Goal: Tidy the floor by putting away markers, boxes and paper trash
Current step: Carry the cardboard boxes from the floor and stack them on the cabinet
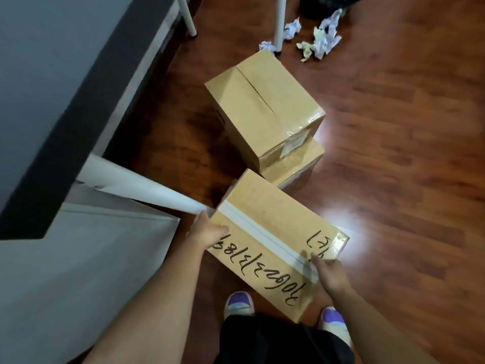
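In the head view, a cardboard box with black handwriting and a strip of white tape along its top is held between both hands, above the wooden floor, at about 6 o'clock in the frame. The left hand is closed over the box's edge at 9 o'clock of the box, with the thumb laid on the top face and the fingers hidden beneath. The right hand is clamped on the box's near right edge, at about 4 o'clock of the box, with the thumb resting on the tape.

At 12 o'clock from the held box, a taped box is seen stacked upon a lower box, of which only a corner is visible. Crumpled paper is scattered on the floor at 12 to 1 o'clock, near a white table leg and a dark bag. A dark-edged tabletop is seen filling the 9 to 11 o'clock region. Two purple-toed shoes are seen at 6 o'clock, under the held box.
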The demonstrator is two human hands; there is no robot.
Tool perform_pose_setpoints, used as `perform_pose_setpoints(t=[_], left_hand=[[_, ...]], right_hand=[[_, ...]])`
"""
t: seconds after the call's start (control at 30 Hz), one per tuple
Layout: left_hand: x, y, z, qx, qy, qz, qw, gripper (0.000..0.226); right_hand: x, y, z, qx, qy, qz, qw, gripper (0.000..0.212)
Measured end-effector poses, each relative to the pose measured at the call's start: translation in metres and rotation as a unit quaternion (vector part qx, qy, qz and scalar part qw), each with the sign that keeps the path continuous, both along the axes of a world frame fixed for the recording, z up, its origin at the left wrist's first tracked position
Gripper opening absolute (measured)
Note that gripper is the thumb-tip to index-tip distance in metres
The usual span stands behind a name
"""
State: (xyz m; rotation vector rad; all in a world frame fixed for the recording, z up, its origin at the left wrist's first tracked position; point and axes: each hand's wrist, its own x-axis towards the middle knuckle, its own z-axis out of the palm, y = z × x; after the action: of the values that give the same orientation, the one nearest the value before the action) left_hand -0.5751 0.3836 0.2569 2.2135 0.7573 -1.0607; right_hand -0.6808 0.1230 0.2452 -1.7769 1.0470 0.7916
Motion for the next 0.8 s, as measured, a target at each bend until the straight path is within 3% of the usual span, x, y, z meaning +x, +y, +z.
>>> perform_pose_setpoints(t=[0.07,0.2,0.27,0.3,0.4,0.47,0.63,0.8], left_hand=[[-0.005,0.001,-0.011,-0.012,0.025,0.026,0.999,0.083],[-0.024,-0.009,-0.006,0.024,0.064,0.025,0.997,0.087],[-0.035,-0.021,0.019,-0.009,0.044,0.064,0.997,0.090],[-0.040,-0.031,0.035,-0.039,0.020,0.104,0.994,0.079],[-0.046,-0.062,0.094,-0.100,-0.037,0.139,0.985,0.041],[-0.041,-0.086,0.136,-0.114,-0.066,0.099,0.986,0.041],[-0.011,-0.146,0.274,-0.106,-0.184,0.017,0.977,0.047],[0.018,-0.169,0.421,-0.111,-0.331,0.050,0.936,0.045]], right_hand=[[0.003,-0.001,-0.008,0.028,0.009,-0.081,0.996,0.033],[0.006,-0.014,0.010,0.032,0.003,-0.137,0.990,0.035],[0.008,-0.027,0.039,0.010,-0.008,-0.159,0.987,0.043],[0.006,-0.037,0.047,-0.004,-0.015,-0.162,0.987,0.052],[0.005,-0.066,0.103,-0.042,-0.034,-0.178,0.983,0.066],[0.008,-0.088,0.149,-0.068,-0.045,-0.199,0.977,0.058],[0.037,-0.140,0.280,-0.145,-0.130,-0.221,0.956,0.062],[0.089,-0.158,0.437,-0.173,-0.269,-0.195,0.927,0.065]])
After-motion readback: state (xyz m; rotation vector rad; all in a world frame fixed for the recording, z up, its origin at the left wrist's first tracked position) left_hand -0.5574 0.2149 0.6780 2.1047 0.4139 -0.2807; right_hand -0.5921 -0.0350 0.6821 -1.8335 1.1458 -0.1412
